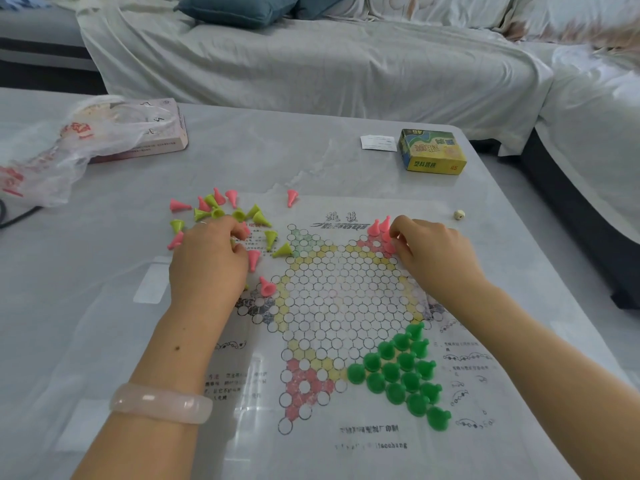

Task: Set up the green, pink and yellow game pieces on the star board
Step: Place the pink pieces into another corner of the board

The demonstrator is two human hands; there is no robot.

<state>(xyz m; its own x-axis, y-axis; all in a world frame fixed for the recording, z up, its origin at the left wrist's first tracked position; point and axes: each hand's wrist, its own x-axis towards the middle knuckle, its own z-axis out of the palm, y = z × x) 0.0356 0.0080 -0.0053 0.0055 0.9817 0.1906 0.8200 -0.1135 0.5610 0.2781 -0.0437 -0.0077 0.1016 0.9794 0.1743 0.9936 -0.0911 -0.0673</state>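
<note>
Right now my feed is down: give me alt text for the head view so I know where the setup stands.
A person's right hand sets pink pieces upright on the star board's far right pink point, while the left hand reaches into a loose pile of pink and yellow pieces on the table. The green pieces already fill the near right point.

The board (pixel 346 306) at centre frame is thin printed paper, matt and slightly creased, lying on a smooth, glossy grey table (pixel 242 161) (it mirrors the light). The green pieces (pixel 401 372) at lower right look like moulded plastic, faintly translucent and shiny. The bag (pixel 52 154) at upper left is crinkled clear plastic film. The bracelet (pixel 161 403) at lower left is polished, milky pink. The box (pixel 431 152) at upper right is glossy printed card.
</note>
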